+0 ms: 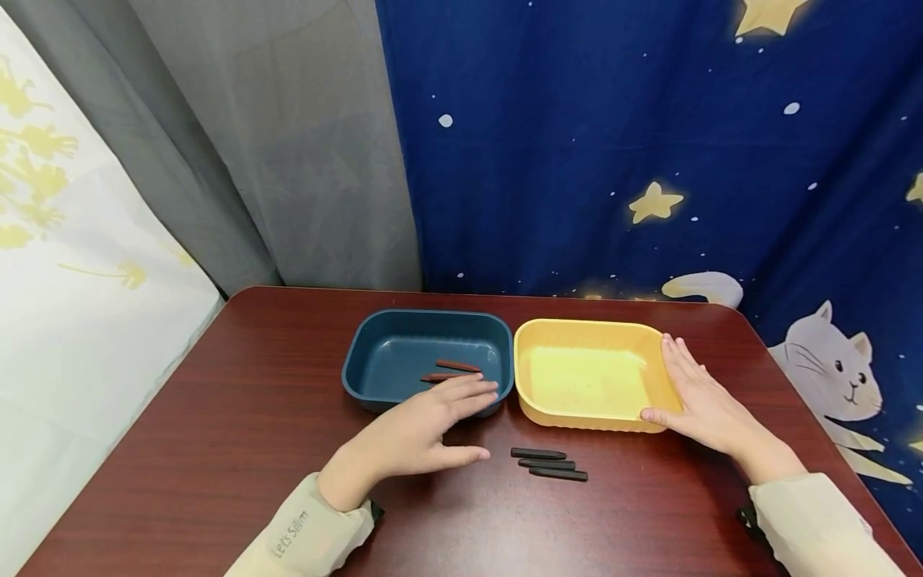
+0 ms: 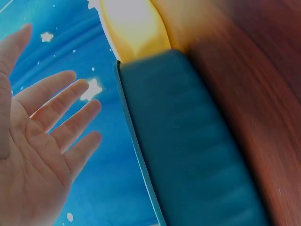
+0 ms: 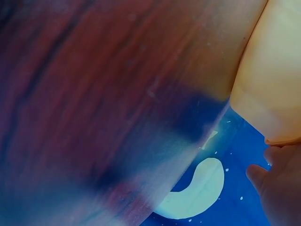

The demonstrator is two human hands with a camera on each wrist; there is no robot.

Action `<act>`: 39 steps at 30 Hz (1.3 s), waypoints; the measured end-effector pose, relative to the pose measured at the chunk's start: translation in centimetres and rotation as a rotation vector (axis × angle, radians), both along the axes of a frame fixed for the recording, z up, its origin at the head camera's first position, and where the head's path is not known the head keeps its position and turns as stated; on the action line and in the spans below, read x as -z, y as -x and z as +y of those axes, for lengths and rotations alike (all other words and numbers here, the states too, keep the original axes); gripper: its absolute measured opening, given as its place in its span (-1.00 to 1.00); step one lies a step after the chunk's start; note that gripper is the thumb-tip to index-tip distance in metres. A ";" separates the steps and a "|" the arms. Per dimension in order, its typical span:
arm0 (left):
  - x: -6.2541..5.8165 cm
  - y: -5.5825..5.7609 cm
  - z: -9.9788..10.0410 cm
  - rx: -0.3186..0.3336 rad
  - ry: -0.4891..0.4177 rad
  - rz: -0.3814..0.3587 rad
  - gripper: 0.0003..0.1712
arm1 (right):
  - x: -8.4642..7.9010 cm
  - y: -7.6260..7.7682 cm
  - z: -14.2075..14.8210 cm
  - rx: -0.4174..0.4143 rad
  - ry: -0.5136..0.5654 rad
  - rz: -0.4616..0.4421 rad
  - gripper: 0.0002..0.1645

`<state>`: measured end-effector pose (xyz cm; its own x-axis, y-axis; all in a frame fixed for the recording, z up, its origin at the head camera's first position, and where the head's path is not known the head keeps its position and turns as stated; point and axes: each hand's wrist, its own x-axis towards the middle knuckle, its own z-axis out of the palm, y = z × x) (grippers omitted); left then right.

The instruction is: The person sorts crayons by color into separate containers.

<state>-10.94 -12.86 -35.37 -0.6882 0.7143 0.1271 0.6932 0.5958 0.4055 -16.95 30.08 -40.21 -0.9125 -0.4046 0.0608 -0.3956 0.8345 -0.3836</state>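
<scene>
My left hand [image 1: 425, 429] hovers over the front right edge of a dark blue plastic basin [image 1: 375, 397], fingers stretched, thumb apart, nothing held. In the left wrist view the palm of that hand [image 2: 42, 136] faces the camera, beside the wall of the basin [image 2: 183, 141]. Two reddish-brown crayons [image 1: 457, 365] lie inside it, partly behind the fingers. My right hand [image 1: 710, 405] rests on the right rim of a yellow basin [image 1: 577, 421], fingers extended and thumb at its front corner. Three black crayons [image 1: 542, 465] lie on the table in front of the basins.
The two basins stand side by side near the back of a dark red-brown wooden table [image 1: 238, 401]. Behind it hang a grey curtain [image 1: 288, 144] and a blue curtain [image 1: 548, 160] with stars and a cat. A white patterned cloth [image 1: 72, 320] is at the left.
</scene>
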 end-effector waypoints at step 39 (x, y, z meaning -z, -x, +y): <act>3.7 2.2 9.1 0.174 0.306 0.007 -0.73 | -0.1 0.0 -0.3 0.028 0.033 -0.027 0.44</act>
<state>-13.13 -3.79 -39.11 -0.5526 0.8266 -0.1066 0.7973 0.5616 0.2211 -16.99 29.81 -40.09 -0.9250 -0.3768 0.0489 -0.3612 0.8320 -0.4211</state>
